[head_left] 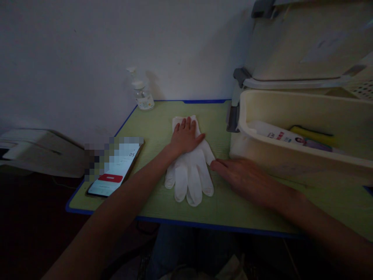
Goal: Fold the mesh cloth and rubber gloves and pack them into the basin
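White gloves (190,173), seemingly stacked, lie flat on the green tabletop (157,155) with their fingers toward me. Across the cuff end rests my left hand (186,136), palm down, its fingers spread. My right hand (233,171) comes in from the right and pinches the tip of a glove's thumb between its fingertips. Part of the cuff is hidden under my left hand.
Left of the gloves lies a lit phone (116,171). A clear pump bottle (143,97) stands at the back by the wall. On the right, an open cream bin (262,155) holds a white tube (279,132) and something yellow (314,134).
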A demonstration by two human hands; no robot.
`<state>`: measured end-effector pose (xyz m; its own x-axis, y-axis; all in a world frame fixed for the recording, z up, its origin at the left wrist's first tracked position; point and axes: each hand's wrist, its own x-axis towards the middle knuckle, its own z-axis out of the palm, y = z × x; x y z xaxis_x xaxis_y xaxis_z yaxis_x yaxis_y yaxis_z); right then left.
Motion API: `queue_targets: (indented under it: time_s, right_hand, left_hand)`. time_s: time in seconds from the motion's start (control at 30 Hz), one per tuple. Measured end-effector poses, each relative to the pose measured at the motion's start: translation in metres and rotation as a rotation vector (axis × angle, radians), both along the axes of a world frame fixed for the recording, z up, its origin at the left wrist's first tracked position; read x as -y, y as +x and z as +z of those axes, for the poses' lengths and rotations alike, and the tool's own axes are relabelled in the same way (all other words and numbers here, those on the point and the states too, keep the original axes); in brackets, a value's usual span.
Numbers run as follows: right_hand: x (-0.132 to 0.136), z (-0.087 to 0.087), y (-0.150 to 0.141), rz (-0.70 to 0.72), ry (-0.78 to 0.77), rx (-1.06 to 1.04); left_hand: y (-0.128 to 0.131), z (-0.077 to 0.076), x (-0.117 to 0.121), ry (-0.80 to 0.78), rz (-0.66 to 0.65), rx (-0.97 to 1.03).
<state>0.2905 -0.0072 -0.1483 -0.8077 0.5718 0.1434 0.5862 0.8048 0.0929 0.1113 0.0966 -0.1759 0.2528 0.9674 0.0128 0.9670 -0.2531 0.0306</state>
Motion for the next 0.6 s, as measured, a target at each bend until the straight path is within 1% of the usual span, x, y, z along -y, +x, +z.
queue_targets:
  time_s: [0.13,0.27,0.43,0.6]
  right_hand:
    - [0.0032,0.0001,-0.0005,-0.100,-0.005,-0.010]
    - [0.0068,-0.0005,0.0007,-0.150,-0.032,-0.078]
    - [0.0068,-0.0028,0.0025,-0.192,-0.029,-0.146]
    - [0.0058,-0.0029,-0.0003,-0.206,0.035,-0.150]
  left_hand:
    - [0.0002,-0.0004,-0.0002,0.008,0.000,-0.005]
    - [0.0000,-0.0014,-0.0007,0.007,-0.006,-0.006]
    - [0.0002,-0.0024,-0.0007,0.005,0.001,0.008]
    - [0.0002,-0.0025,-0.0007,0.007,0.001,0.014]
